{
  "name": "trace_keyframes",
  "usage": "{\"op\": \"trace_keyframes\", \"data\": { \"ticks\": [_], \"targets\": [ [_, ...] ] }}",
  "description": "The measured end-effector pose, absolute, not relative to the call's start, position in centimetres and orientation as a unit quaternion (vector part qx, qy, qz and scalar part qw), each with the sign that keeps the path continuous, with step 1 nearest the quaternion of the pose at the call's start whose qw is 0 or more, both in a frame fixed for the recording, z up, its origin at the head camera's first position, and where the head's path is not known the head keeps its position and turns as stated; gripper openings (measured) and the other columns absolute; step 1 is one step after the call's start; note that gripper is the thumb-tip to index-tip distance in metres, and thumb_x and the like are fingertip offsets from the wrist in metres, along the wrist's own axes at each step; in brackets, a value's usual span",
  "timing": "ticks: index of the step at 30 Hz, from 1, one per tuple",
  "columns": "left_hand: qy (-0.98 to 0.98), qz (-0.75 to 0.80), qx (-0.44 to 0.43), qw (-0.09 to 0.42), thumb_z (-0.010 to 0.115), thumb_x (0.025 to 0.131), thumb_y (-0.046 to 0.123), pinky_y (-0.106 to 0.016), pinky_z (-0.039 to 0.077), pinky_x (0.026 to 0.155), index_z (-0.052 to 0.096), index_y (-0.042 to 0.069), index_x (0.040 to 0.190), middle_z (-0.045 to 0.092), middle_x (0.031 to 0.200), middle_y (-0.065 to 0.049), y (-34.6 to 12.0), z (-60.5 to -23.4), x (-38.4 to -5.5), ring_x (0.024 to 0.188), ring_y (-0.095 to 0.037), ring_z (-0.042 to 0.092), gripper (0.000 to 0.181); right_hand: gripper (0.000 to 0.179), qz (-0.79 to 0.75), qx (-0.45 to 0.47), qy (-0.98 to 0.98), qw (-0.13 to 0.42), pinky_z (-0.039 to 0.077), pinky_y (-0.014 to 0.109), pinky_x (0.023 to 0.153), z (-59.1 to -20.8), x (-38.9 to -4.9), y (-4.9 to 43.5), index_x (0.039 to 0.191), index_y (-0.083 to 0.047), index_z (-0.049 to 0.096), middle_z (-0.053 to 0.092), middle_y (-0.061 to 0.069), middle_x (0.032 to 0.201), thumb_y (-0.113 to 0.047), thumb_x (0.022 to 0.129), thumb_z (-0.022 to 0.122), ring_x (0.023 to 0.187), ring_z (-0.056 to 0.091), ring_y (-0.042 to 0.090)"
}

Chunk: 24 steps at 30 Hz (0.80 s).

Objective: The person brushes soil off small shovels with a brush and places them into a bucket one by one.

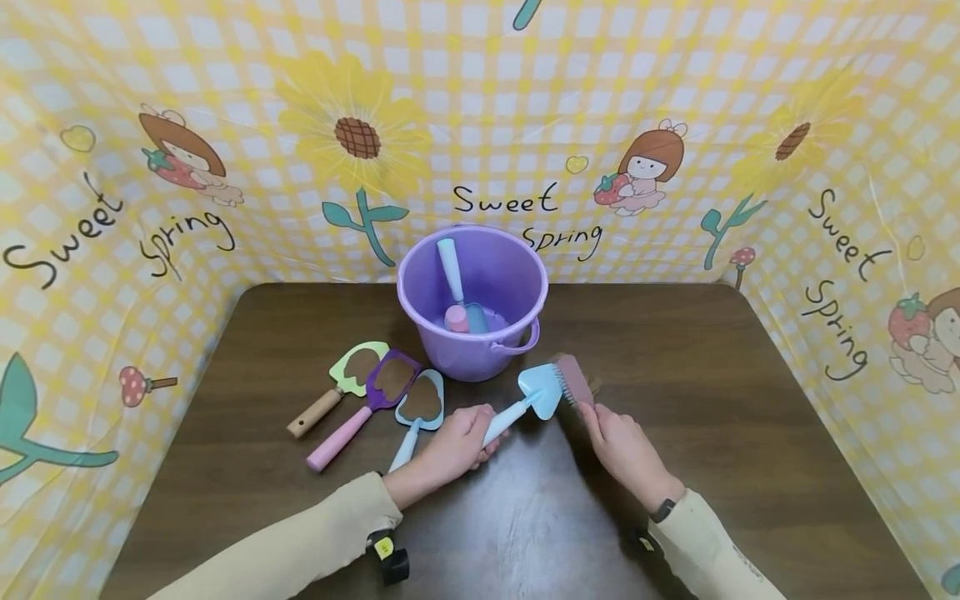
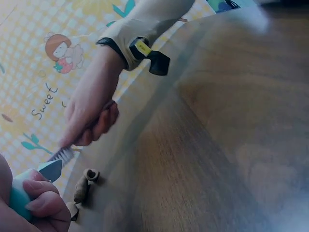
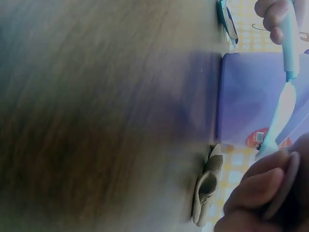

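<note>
My left hand [image 1: 457, 446] grips the handle of a small light blue shovel [image 1: 542, 388], its pointed blade raised above the table. In my right hand [image 1: 630, 454] is a pinkish-brown brush [image 1: 576, 379], its bristles facing the blade and right at its edge in the head view. The left wrist view shows the left fingers curled round the shovel handle [image 2: 20, 198], with the brush bristles [image 2: 64, 155] just beyond the blade. In the right wrist view the fingers [image 3: 260, 188] wrap the thin brush handle [image 3: 285, 186].
A purple bucket [image 1: 472, 360] stands behind the hands, holding a light-blue-handled tool [image 1: 450, 271] and a pink item [image 1: 456, 318]. Left of it lie green [image 1: 339, 375], purple [image 1: 371, 400] and blue [image 1: 401, 417] hollow-headed tools. A tan rolled item [image 3: 207, 186] lies beyond the brush.
</note>
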<state>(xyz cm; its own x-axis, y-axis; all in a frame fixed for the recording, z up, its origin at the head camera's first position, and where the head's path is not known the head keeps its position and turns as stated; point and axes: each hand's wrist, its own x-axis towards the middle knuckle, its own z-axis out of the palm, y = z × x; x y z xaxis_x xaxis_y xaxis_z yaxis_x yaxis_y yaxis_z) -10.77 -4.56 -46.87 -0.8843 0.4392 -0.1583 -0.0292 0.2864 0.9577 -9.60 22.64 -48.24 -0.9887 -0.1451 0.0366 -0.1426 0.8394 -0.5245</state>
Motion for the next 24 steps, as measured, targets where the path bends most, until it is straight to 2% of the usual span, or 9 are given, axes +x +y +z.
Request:
{"op": "trace_keyframes", "data": {
  "ticks": [6, 8, 12, 15, 19, 24],
  "targets": [
    [0.794, 0.560, 0.141, 0.188, 0.030, 0.113, 0.015, -0.022, 0.041, 0.047, 0.065, -0.004, 0.101, 0.057, 0.069, 0.001, -4.5, -46.9, -10.8, 0.053, -0.008, 0.049, 0.042, 0.028, -0.279, -0.184, 0.943, 0.002, 0.038, 0.025, 0.053, -47.7, -9.3, 22.0, 0.087, -0.013, 0.055, 0.036, -0.009, 0.064, -0.029, 0.110, 0.055, 0.054, 0.039, 0.006],
    [0.793, 0.561, 0.139, 0.192, 0.029, 0.113, 0.015, -0.022, 0.041, 0.047, 0.065, -0.004, 0.101, 0.057, 0.069, 0.001, -4.4, -46.8, -10.7, 0.053, -0.007, 0.049, 0.042, 0.027, -0.273, -0.195, 0.942, -0.003, 0.038, 0.024, 0.052, -47.5, -9.2, 21.8, 0.087, -0.014, 0.055, 0.037, -0.010, 0.064, -0.030, 0.109, 0.056, 0.053, 0.038, 0.004],
    [0.792, 0.563, 0.143, 0.185, 0.030, 0.113, 0.017, -0.022, 0.041, 0.047, 0.065, -0.004, 0.101, 0.057, 0.069, 0.001, -4.3, -46.8, -10.7, 0.053, -0.007, 0.049, 0.043, 0.028, -0.270, -0.151, 0.951, -0.001, 0.040, 0.026, 0.054, -47.5, -9.6, 21.8, 0.087, -0.012, 0.058, 0.036, -0.007, 0.063, -0.029, 0.109, 0.057, 0.054, 0.041, 0.008],
    [0.796, 0.560, 0.149, 0.175, 0.031, 0.114, 0.017, -0.022, 0.041, 0.047, 0.066, -0.004, 0.100, 0.058, 0.068, 0.001, -4.4, -46.8, -10.6, 0.052, -0.007, 0.048, 0.043, 0.030, -0.288, -0.101, 0.952, 0.021, 0.042, 0.030, 0.059, -47.8, -9.9, 22.1, 0.091, -0.008, 0.061, 0.036, -0.004, 0.064, -0.030, 0.111, 0.053, 0.056, 0.044, 0.013],
    [0.805, 0.543, 0.165, 0.171, 0.033, 0.114, 0.018, -0.022, 0.041, 0.050, 0.066, -0.002, 0.098, 0.058, 0.068, 0.003, -4.6, -46.7, -10.5, 0.053, -0.006, 0.049, 0.042, 0.040, -0.300, -0.053, 0.952, 0.038, 0.042, 0.032, 0.059, -48.2, -10.1, 23.0, 0.089, -0.005, 0.059, 0.037, -0.001, 0.064, -0.034, 0.113, 0.046, 0.057, 0.044, 0.016],
    [0.812, 0.532, 0.185, 0.153, 0.039, 0.112, 0.018, -0.023, 0.040, 0.055, 0.066, 0.002, 0.095, 0.060, 0.067, 0.003, -4.7, -45.7, -10.2, 0.056, -0.007, 0.048, 0.036, 0.048, -0.342, -0.033, 0.939, 0.005, 0.036, 0.033, 0.055, -49.1, -10.2, 24.7, 0.079, -0.007, 0.055, 0.038, 0.000, 0.063, -0.038, 0.113, 0.042, 0.055, 0.039, 0.017]
  ]
}}
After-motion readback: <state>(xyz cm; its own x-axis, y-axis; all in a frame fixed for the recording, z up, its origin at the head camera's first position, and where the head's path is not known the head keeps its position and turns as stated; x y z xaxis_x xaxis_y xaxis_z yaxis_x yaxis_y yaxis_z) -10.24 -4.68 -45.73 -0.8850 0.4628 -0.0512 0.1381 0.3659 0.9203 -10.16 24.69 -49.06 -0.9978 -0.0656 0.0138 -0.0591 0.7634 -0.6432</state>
